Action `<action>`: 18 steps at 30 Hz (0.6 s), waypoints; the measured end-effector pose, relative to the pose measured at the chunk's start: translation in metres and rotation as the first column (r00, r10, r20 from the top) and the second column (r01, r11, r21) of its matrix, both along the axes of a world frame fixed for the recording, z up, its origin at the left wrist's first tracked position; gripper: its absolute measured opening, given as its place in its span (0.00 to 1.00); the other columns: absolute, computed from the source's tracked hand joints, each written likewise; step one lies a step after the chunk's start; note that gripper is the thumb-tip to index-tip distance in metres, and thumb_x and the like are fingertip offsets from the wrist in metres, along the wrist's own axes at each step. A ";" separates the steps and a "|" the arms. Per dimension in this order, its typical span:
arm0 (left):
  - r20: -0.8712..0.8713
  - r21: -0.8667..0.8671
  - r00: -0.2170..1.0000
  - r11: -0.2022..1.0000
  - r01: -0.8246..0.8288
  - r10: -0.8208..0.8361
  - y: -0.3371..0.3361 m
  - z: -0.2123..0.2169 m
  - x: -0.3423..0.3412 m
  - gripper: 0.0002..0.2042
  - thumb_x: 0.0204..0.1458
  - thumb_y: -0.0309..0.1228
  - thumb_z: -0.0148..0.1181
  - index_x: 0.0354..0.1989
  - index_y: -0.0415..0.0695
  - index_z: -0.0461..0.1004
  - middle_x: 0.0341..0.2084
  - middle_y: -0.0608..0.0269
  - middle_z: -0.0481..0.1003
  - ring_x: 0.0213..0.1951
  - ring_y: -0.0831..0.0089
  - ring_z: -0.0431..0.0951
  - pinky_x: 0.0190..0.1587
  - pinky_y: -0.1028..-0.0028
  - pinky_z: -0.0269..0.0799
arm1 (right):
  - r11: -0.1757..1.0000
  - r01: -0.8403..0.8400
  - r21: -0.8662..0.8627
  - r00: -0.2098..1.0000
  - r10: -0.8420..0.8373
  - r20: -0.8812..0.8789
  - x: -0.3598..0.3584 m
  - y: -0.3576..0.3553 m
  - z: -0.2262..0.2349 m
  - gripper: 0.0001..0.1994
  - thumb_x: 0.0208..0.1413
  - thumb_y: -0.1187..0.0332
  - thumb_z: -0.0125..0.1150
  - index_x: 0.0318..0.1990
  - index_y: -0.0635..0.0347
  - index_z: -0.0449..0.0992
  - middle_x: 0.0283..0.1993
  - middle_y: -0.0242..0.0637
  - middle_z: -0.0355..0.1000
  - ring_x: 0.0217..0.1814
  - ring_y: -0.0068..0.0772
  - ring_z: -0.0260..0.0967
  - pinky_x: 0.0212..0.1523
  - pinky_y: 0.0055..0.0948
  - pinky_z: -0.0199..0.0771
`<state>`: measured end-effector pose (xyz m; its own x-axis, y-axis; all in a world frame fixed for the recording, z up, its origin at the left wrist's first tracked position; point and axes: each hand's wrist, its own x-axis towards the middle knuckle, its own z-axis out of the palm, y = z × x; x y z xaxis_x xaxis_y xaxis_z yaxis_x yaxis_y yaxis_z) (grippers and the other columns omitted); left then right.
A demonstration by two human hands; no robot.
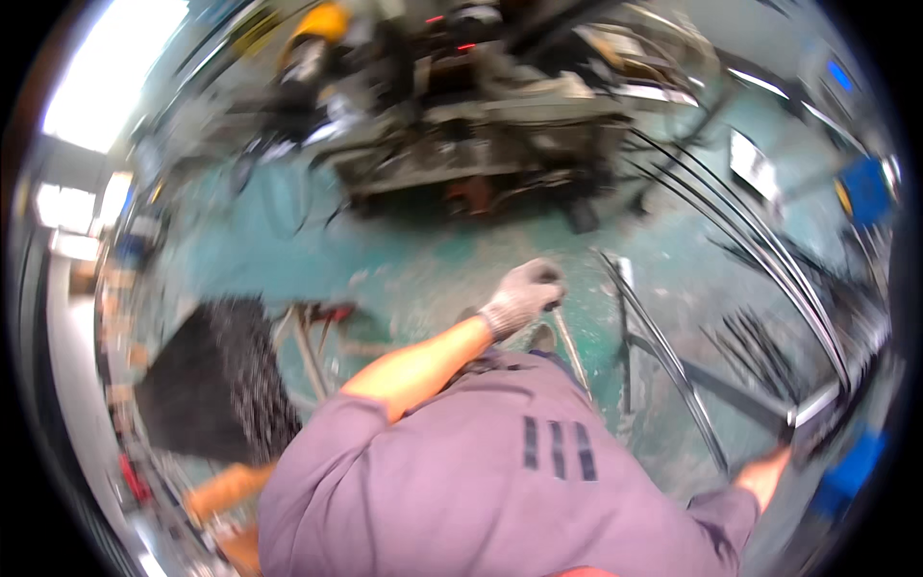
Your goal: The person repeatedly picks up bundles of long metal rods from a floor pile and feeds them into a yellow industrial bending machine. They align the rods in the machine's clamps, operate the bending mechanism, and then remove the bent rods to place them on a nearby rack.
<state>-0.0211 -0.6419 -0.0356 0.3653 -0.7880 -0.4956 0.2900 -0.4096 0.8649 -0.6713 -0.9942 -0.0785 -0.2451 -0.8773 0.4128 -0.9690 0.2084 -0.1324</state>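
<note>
While our gloved left hand closes round a thin metal rod to steady it above the green floor, our right hand grips curved dark strips near their ends.

Heavy motion blur all over; nothing is crisp, the purple shirt least smeared; the machine above it is streaked, details lost; blown-out white window glare far upper left of the shirt, main light from there; the teal floor is moderately bright with patchy sheen; curved dark rods right of the shirt bend with strong fisheye distortion; black vignette at the rim; shadows soft, unclear.
</note>
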 end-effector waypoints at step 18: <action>-0.048 -0.008 0.649 0.649 -0.761 0.759 0.226 -0.041 0.007 0.14 0.46 0.28 0.58 0.42 0.36 0.73 0.31 0.57 0.76 0.28 0.72 0.78 0.34 0.71 0.75 | 0.267 -0.631 0.729 0.578 0.788 0.212 0.465 0.293 -0.117 0.17 0.54 0.59 0.58 0.47 0.60 0.76 0.46 0.51 0.75 0.49 0.47 0.74 0.49 0.40 0.73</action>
<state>-0.0140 -0.4161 -0.0763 0.8239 -0.2547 -0.5063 0.5213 -0.0100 0.8533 -0.2060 -0.7017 -0.1951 0.6255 -0.6561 -0.4223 -0.7601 -0.6345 -0.1401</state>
